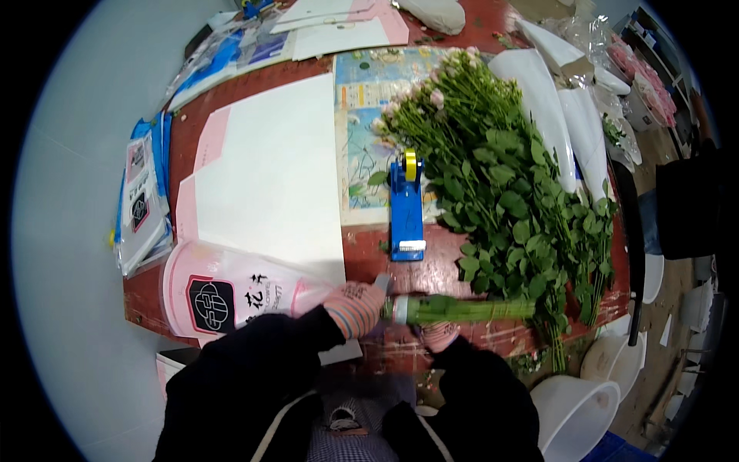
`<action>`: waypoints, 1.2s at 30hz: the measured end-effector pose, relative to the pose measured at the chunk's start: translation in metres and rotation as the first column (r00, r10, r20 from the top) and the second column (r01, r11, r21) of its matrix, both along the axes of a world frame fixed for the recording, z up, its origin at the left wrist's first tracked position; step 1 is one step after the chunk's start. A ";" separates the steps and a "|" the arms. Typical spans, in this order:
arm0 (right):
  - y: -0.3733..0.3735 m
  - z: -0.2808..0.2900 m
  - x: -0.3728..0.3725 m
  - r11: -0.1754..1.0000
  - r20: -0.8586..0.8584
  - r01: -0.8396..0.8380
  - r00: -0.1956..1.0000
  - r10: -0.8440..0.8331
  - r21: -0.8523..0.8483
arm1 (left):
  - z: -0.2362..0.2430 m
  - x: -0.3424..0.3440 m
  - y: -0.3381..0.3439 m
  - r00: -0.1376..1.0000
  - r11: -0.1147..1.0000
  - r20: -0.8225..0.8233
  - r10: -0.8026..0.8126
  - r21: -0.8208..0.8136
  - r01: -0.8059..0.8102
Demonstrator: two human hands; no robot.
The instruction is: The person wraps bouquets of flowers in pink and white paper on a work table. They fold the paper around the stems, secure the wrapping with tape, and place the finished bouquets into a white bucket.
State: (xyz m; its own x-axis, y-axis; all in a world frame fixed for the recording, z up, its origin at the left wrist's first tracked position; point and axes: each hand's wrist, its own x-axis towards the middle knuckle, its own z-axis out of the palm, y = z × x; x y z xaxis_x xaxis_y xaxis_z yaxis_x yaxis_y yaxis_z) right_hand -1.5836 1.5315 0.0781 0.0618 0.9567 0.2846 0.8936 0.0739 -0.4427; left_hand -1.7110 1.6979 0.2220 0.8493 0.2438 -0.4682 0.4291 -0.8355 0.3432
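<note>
A bouquet wrapped in a pink and white printed sleeve [250, 289] lies along the table's near edge, wide end to the left. Its bundled green stems [481, 309] stick out to the right. My left hand [356, 308], in a striped glove, is closed around the sleeve's narrow end. A small greyish strip [382, 282] shows by its fingers; what it is I cannot tell. Under the stems, my gloved right hand [439, 335] is closed on them, its fingers partly hidden. Just beyond stands a blue tape dispenser [406, 219] with a yellow core.
Large white sheets with pink edges [281, 169] cover the table's left half. Pale pink roses with leafy stems [500, 162] are heaped at right, beside white paper wraps [543, 108]. Printed packets [141, 200] sit at the left edge. A white bucket [576, 416] stands at the lower right.
</note>
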 end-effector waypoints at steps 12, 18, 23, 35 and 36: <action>-0.060 0.079 -0.086 0.862 -0.384 0.502 0.782 -0.491 -0.079 | -0.024 -0.032 -0.038 0.990 0.998 0.128 -0.053 0.029 0.050; -0.062 0.099 -0.248 0.825 -0.840 0.500 -0.540 0.057 -0.265 | 0.020 -0.059 -0.073 0.938 0.859 0.320 -0.131 -0.436 0.268; -0.036 0.081 -0.350 0.574 -0.720 0.774 -0.556 0.415 -0.267 | -0.006 -0.104 -0.124 0.923 0.452 -0.381 -0.055 -0.834 -0.317; -0.378 0.080 -0.450 -0.205 -0.749 0.956 -0.023 0.663 -0.211 | 0.096 -0.116 -0.082 0.720 0.767 -0.439 -0.538 -0.608 0.203; -0.394 0.063 -0.434 -0.224 -0.767 0.942 -0.051 0.640 -0.250 | 0.087 -0.131 -0.082 0.714 0.678 -0.490 -0.500 -0.734 -0.030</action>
State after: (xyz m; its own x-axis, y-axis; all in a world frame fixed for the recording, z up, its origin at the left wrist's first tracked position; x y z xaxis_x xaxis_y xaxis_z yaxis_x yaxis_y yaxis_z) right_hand -2.0178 1.1380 0.1416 0.8037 -0.3840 -0.4545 0.1705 0.8805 -0.4423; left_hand -1.8419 1.6161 0.3094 0.2720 -0.5112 -0.8153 0.5711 -0.5961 0.5643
